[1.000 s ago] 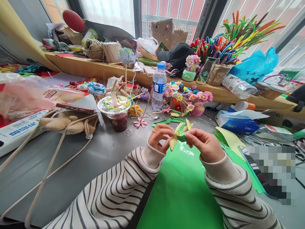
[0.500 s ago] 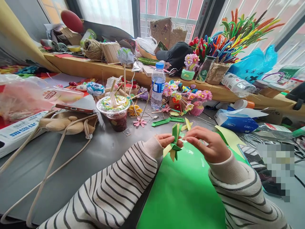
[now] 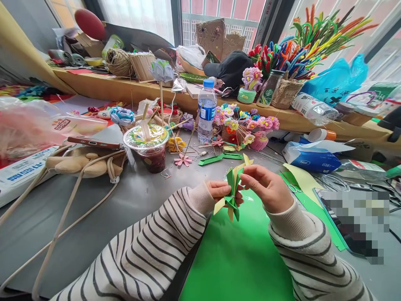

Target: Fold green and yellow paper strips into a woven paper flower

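Green and yellow paper flower [image 3: 232, 190] sits pinched between both hands above the green sheet [image 3: 241, 251]: left hand [image 3: 221, 191] clasping its middle, right hand [image 3: 266, 188] gripping a petal.

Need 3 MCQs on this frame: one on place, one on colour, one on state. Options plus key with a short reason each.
1. Where is the folded paper piece?
A. flat on the green sheet
B. held between both hands above the green sheet
C. on the window ledge

2. What colour is the cap of the water bottle?
A. blue
B. red
C. white

3. What state is the plastic drink cup in?
A. tipped on its side
B. open, no lid
C. upright, sealed on top, a straw through the seal

Key: 1 B, the left hand and the right hand both pinch it in the air. 2 A, the cap reads blue against the window. 3 C, it stands upright on the grey table with a printed film over the top and a straw sticking out.
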A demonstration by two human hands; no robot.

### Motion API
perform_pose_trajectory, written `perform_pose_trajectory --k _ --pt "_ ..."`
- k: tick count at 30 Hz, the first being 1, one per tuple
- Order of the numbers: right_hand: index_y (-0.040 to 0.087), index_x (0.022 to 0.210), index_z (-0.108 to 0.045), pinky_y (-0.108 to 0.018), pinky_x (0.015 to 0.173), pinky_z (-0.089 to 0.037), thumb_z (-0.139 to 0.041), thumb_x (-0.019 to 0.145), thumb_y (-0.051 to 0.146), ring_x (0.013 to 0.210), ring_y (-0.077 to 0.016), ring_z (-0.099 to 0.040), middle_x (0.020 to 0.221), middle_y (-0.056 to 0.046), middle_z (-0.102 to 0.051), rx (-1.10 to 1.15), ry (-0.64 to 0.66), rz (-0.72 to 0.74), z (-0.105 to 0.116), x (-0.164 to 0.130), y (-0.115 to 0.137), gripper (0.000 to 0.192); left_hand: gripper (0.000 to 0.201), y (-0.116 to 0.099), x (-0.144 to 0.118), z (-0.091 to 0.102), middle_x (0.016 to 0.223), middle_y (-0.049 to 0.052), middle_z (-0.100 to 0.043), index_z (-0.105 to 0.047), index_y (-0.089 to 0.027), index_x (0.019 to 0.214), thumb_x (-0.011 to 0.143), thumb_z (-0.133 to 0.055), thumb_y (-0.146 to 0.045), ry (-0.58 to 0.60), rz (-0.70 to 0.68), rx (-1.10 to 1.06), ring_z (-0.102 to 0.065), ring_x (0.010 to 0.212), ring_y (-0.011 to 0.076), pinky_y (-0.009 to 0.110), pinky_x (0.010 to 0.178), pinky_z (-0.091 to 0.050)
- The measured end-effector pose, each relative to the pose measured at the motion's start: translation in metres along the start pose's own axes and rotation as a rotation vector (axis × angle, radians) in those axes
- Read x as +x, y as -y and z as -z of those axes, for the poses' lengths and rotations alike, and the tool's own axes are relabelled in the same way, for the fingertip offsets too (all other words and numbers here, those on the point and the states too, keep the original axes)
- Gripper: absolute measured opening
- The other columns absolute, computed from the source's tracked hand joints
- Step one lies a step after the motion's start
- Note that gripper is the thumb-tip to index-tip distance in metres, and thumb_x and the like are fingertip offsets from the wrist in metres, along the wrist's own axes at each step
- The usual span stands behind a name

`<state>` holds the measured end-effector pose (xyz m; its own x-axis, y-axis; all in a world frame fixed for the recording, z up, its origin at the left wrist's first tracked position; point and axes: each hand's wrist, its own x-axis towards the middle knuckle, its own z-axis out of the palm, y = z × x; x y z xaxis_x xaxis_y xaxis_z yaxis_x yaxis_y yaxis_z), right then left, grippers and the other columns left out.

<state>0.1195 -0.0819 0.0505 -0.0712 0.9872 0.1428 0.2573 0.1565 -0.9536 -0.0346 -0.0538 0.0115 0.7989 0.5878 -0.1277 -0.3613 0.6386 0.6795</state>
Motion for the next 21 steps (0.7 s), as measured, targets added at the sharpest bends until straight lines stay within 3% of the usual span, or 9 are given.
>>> perform_pose_trajectory --k 5,9,12,15,17,21 --pt "0.016 0.076 -0.052 -0.023 0.056 -0.048 -0.058 0.066 0.034 0.06 -0.009 -0.053 0.07 0.0 -0.054 0.061 0.044 -0.008 0.0 0.0 0.001 0.021 0.029 0.001 -0.001 -0.001 0.067 0.005 -0.065 -0.064 -0.01 0.08 0.054 -0.069 -0.023 0.027 0.012 0.0 -0.062 0.066 0.0168 0.027 0.065 -0.047" --pt "0.017 0.083 -0.053 -0.024 0.056 -0.048 -0.055 0.07 0.035 0.065 -0.0114 -0.055 0.075 -0.003 -0.057 -0.064 -0.04 0.069 0.002 -0.001 0.001 0.023 0.025 0.005 0.006 0.007 0.064 0.004 -0.063 -0.063 -0.01 0.075 0.054 -0.069 -0.023 -0.043 -0.032 -0.065 -0.062 0.062 0.0166 0.027 0.06 -0.049" --pt "0.017 0.086 -0.055 -0.025 0.058 -0.048 -0.057 0.069 0.032 0.068 -0.0123 -0.055 0.081 -0.005 -0.059 -0.266 -0.081 0.257 0.008 -0.001 0.004 0.023 0.014 0.004 0.013 0.013 0.063 0.003 -0.062 -0.06 -0.011 0.075 0.067 -0.058 -0.021 -0.222 -0.034 -0.164 -0.061 0.058 0.0127 0.023 0.058 -0.048" --pt "0.018 0.087 -0.057 -0.025 0.056 -0.048 -0.061 0.066 0.029 0.072 -0.0136 -0.054 0.083 -0.006 -0.059 -0.433 0.067 0.512 0.013 -0.003 0.01 0.024 0.008 0.0 0.016 0.014 0.062 0.003 -0.06 -0.059 -0.01 0.072 0.071 -0.052 -0.014 -0.352 -0.039 -0.217 -0.059 0.057 0.0093 0.017 0.056 -0.047" --pt "0.019 0.09 -0.057 -0.026 0.06 -0.048 -0.063 0.064 0.028 0.078 -0.0158 -0.054 0.085 -0.007 -0.059 -0.522 0.151 0.644 0.013 -0.003 0.012 0.028 0.011 -0.002 0.014 0.012 0.061 0.003 -0.059 -0.058 -0.009 0.069 0.073 -0.048 -0.01 -0.357 -0.083 -0.239 -0.056 0.053 0.0062 0.014 0.053 -0.045" --pt "0.019 0.091 -0.058 -0.031 0.071 -0.047 -0.061 0.067 0.025 0.081 -0.0165 -0.055 0.084 -0.007 -0.06 -0.635 0.123 0.779 0.007 -0.004 0.011 0.025 0.019 -0.005 0.012 0.008 0.056 0.002 -0.055 -0.057 -0.008 0.066 0.077 -0.042 -0.011 -0.33 -0.083 -0.282 -0.048 0.043 0.0029 0.012 0.048 -0.042"
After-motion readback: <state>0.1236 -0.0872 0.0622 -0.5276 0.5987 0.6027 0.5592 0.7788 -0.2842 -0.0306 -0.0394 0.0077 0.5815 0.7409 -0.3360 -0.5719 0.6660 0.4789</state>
